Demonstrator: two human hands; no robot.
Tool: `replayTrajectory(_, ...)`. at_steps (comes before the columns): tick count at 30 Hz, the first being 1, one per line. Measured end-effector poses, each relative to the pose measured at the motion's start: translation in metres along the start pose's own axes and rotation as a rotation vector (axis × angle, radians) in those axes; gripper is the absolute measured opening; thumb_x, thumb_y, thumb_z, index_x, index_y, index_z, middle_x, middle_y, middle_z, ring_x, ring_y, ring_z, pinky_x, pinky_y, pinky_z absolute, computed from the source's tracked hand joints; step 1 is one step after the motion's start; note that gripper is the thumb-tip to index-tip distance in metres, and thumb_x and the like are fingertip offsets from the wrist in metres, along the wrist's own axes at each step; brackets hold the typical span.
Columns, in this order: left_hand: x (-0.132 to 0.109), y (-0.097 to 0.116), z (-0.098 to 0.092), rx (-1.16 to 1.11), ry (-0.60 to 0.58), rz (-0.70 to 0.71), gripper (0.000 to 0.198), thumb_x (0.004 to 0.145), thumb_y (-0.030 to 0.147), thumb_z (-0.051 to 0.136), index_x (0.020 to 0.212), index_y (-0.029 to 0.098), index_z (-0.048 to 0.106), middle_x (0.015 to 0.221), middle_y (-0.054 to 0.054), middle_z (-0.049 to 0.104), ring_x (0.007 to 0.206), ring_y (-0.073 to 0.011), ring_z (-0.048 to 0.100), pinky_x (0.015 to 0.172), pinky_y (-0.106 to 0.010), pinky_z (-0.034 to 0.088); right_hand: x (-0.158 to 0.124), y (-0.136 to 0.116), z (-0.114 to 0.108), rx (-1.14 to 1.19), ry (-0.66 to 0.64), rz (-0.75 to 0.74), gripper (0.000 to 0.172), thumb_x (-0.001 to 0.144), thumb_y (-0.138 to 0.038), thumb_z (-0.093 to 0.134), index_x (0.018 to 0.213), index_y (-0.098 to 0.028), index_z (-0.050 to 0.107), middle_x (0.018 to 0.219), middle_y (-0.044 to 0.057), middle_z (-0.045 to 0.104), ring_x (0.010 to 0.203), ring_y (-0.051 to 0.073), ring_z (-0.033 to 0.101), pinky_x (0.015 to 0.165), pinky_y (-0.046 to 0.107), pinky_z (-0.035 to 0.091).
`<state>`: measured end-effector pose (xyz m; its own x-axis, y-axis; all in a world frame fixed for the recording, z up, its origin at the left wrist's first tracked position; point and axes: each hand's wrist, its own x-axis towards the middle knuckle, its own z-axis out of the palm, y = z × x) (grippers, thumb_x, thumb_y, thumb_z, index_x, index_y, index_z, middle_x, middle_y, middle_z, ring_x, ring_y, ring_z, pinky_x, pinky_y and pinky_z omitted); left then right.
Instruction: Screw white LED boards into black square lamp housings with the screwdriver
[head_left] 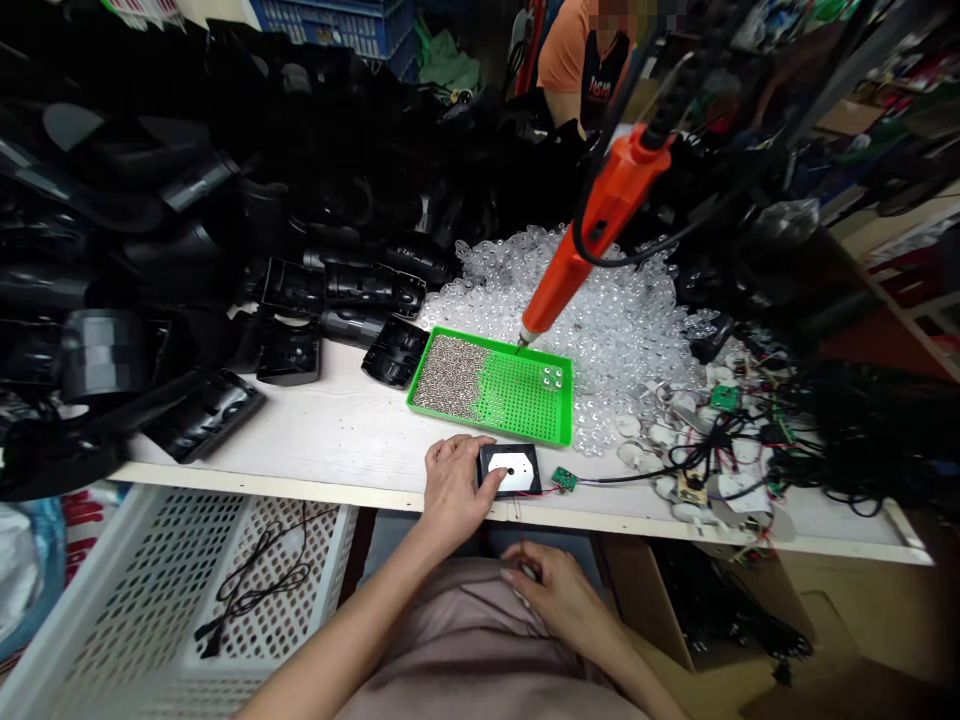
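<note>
My left hand (459,490) grips the left side of a black rectangular part with a white plate (517,466) on it, at the table's front edge. The thumb lies on the plate. A small green circuit board (564,479) sits just right of it, joined by thin red wires and a black cable. Below the edge, over my lap, my right hand (546,588) has its fingers curled round something small that I cannot make out, beside a thin red wire. Behind the black part lies a green tray (525,436) with many small screws.
An orange electric screwdriver (577,245) hangs over the tray, its tip near the rim. Clear plastic pieces (630,330) are heaped behind. Black housings (289,350) fill the left, wires and boards (724,398) the right. A white crate (169,590) stands below left. A person (570,65) is at the back.
</note>
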<state>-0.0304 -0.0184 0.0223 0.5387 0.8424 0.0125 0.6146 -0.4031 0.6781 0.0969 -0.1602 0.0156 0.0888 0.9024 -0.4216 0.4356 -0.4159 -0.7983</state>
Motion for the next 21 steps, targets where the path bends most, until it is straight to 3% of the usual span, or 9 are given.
replayTrajectory(3, 0.0, 0.0, -0.001, -0.004, -0.001, 0.003, 0.033, 0.088, 0.036, 0.056, 0.117, 0.021, 0.055, 0.113, -0.007, 0.063, 0.113, -0.0269, 0.051, 0.101, -0.047, 0.03, -0.02, -0.019, -0.039, -0.056, -0.17, -0.123, 0.019, 0.086, -0.03, 0.055, 0.1, -0.024, 0.065, 0.082, -0.001, 0.069, 0.072, 0.015, 0.064, 0.064, 0.025, 0.049)
replayTrajectory(6, 0.001, -0.001, -0.001, -0.004, -0.001, 0.004, 0.033, 0.088, 0.036, 0.056, 0.118, 0.021, 0.055, 0.112, -0.008, 0.064, 0.113, -0.0272, 0.051, 0.1, -0.048, 0.03, -0.024, -0.037, -0.074, -0.254, -0.174, -0.286, 0.036, 0.077, -0.021, 0.064, 0.111, -0.025, 0.057, 0.098, 0.0, 0.069, 0.084, 0.016, 0.065, 0.073, 0.025, 0.052)
replayTrajectory(8, 0.001, -0.002, -0.001, -0.008, -0.003, 0.002, 0.033, 0.088, 0.035, 0.056, 0.118, 0.021, 0.055, 0.113, -0.008, 0.064, 0.113, -0.0273, 0.051, 0.1, -0.048, 0.03, -0.017, -0.046, -0.092, -0.467, -0.073, -0.399, 0.033, 0.078, -0.012, 0.057, 0.109, -0.023, 0.056, 0.099, 0.002, 0.068, 0.088, 0.016, 0.064, 0.076, 0.026, 0.051)
replayTrajectory(11, 0.001, -0.004, 0.001, -0.026, -0.006, 0.007, 0.033, 0.088, 0.035, 0.057, 0.118, 0.021, 0.055, 0.114, -0.008, 0.064, 0.115, -0.0272, 0.051, 0.101, -0.049, 0.028, 0.001, -0.055, -0.11, -0.843, 0.199, -0.559, 0.022, 0.082, -0.008, 0.049, 0.098, -0.019, 0.059, 0.096, 0.007, 0.068, 0.085, 0.02, 0.062, 0.074, 0.031, 0.048)
replayTrajectory(15, -0.001, -0.004, 0.003, -0.048, 0.007, 0.013, 0.032, 0.088, 0.034, 0.057, 0.118, 0.022, 0.054, 0.115, -0.006, 0.065, 0.116, -0.0271, 0.051, 0.102, -0.049, 0.027, 0.029, -0.054, -0.114, -1.235, 0.593, -0.782, 0.025, 0.088, -0.012, 0.052, 0.107, -0.023, 0.064, 0.11, 0.008, 0.069, 0.095, 0.022, 0.059, 0.086, 0.038, 0.039)
replayTrajectory(18, -0.002, -0.002, 0.002, -0.048, 0.01, 0.002, 0.033, 0.087, 0.033, 0.059, 0.117, 0.021, 0.054, 0.114, -0.006, 0.066, 0.117, -0.028, 0.051, 0.102, -0.049, 0.028, 0.043, -0.046, -0.106, -1.264, 0.715, -0.917, 0.033, 0.089, -0.013, 0.055, 0.118, -0.026, 0.062, 0.093, 0.004, 0.071, 0.082, 0.017, 0.059, 0.076, 0.032, 0.038)
replayTrajectory(21, -0.002, 0.001, -0.001, -0.045, -0.004, -0.003, 0.032, 0.087, 0.03, 0.058, 0.118, 0.021, 0.054, 0.114, -0.007, 0.066, 0.117, -0.028, 0.05, 0.102, -0.049, 0.028, 0.048, -0.042, -0.095, -1.066, 0.691, -0.917, 0.031, 0.086, -0.01, 0.058, 0.116, -0.018, 0.062, 0.096, 0.009, 0.07, 0.086, 0.018, 0.061, 0.078, 0.031, 0.042)
